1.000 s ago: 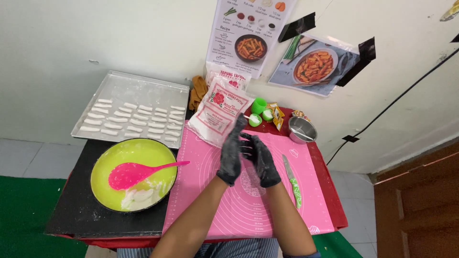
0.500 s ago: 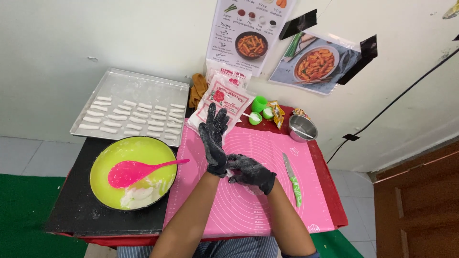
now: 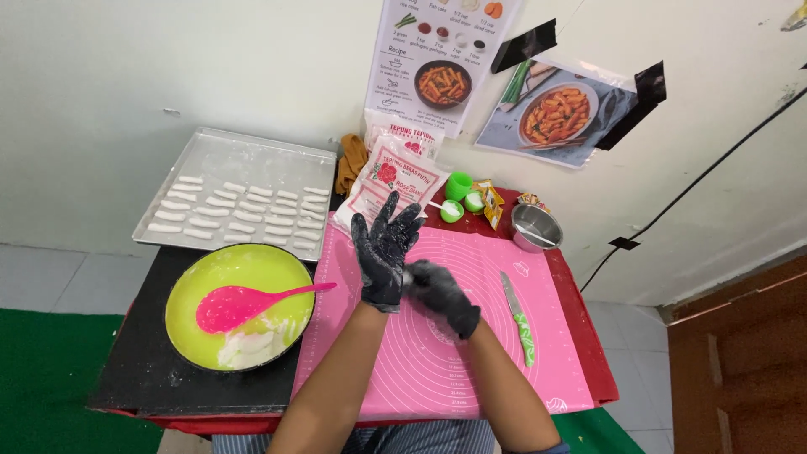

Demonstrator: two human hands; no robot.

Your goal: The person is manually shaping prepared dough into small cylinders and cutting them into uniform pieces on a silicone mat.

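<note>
Hands: left hand (image 3: 382, 252) open flat, fingers up; right hand (image 3: 441, 294) pressed against its palm, maybe rolling dough, too hidden to tell | Place: both above the pink mat (image 3: 471, 336) | Tip: roll gently, stay over the mat, away from the knife (image 3: 517, 318)

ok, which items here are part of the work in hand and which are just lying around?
In use:
left hand in black glove
right hand in black glove
pink silicone rolling mat
lime green bowl of white dough
metal tray of white dough sticks

Lying about:
green-handled knife
small steel bowl
flour bags
green cups
</note>
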